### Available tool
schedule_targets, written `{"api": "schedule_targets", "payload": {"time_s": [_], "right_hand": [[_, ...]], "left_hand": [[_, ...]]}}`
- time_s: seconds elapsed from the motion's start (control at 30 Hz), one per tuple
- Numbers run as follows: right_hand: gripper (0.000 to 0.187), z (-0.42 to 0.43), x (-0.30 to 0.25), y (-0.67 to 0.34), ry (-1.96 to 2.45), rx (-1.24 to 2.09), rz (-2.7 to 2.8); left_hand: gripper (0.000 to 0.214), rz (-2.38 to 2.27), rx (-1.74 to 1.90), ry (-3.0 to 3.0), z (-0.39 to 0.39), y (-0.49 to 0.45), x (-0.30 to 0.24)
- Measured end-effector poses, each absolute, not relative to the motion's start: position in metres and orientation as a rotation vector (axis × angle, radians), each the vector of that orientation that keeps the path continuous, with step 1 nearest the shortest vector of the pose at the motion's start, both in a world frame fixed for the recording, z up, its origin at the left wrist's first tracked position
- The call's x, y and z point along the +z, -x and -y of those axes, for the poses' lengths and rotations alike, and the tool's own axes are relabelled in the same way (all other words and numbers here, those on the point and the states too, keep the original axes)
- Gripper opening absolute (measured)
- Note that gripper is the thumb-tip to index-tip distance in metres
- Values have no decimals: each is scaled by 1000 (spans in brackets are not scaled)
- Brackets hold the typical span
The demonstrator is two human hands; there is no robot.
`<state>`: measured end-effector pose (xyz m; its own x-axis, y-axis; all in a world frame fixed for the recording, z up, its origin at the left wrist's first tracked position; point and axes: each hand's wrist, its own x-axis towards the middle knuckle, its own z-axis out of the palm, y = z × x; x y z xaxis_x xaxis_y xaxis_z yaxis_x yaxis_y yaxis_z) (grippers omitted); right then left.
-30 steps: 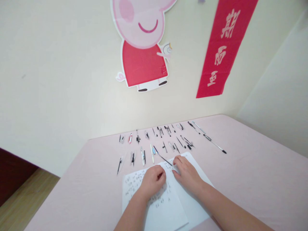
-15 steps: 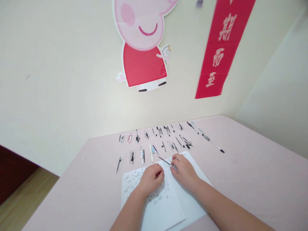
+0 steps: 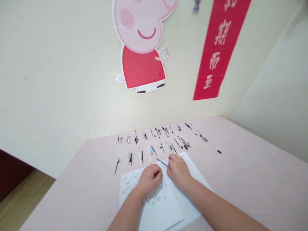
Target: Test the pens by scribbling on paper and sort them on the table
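Observation:
Loosely curled, my left hand [image 3: 151, 176] rests on the handwritten sheet [image 3: 166, 205], and nothing shows in the hollow between its thumb and fingers. My right hand [image 3: 178, 168] lies on the upper right of the paper with its fingers bent. A thin dark pen refill [image 3: 162, 162] points up and left from between its thumb and fingertips; the refill's right end is hidden by them. Just beyond the paper's top edge are a white pen [image 3: 149, 154] and a blue pen part [image 3: 151, 150].
Rows of taken-apart pens, with refills, caps and clear barrels [image 3: 131, 157], lie across the pink tabletop [image 3: 240, 179] toward the wall. A long clear pen [image 3: 210, 143] lies at the right. A cartoon pig cutout [image 3: 144, 67] and a red banner [image 3: 216, 57] hang on the wall.
My right hand's fingers have drawn in closer around the refill's end. The left hand stays curled on the paper. The whole view has shifted slightly.

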<state>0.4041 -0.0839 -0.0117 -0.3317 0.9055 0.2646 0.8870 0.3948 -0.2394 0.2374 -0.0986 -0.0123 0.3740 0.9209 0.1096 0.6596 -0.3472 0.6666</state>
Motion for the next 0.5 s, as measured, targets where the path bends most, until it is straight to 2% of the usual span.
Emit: {"api": "schedule_targets", "payload": {"time_s": [0.3,0.4,0.5], "right_hand": [[8,69,-11,-414,1295,387,1867],[7,61,-13,-423,1388,540,1800],[14,58,-14,-432,1464,679,1809]], "left_hand": [[14,-1370,654,-2113,99,-237,-12],[14,-1370,643,-2111,99,-237,-13],[15,-1369,645,-2113,99,-236,-14]]}}
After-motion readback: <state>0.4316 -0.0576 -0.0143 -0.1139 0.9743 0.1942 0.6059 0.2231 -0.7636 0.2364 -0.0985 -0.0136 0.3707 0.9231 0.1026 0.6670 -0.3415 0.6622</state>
